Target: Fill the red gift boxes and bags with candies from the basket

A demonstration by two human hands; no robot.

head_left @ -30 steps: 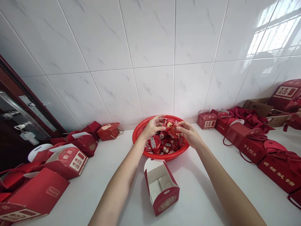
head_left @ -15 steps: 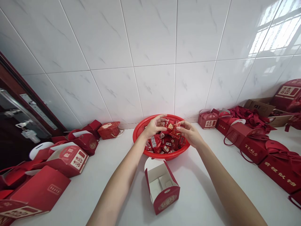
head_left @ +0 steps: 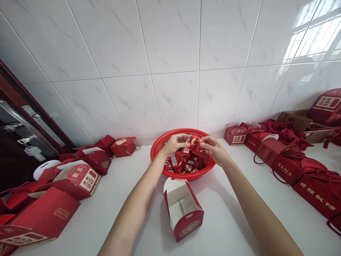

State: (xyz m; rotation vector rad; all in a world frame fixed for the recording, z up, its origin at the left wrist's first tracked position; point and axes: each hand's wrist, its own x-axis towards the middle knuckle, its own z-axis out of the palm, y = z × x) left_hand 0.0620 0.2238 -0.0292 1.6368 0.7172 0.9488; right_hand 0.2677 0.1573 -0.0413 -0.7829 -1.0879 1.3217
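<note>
Tiled wall (head_left: 176,39), keys (head_left: 34,152) far L

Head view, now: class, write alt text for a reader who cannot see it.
The left hand and right hand hold small red packets over a red basket of similar packets. Nearer the camera, an open red box stands on a white counter, with more red boxes on both sides and a tiled wall behind.
</note>
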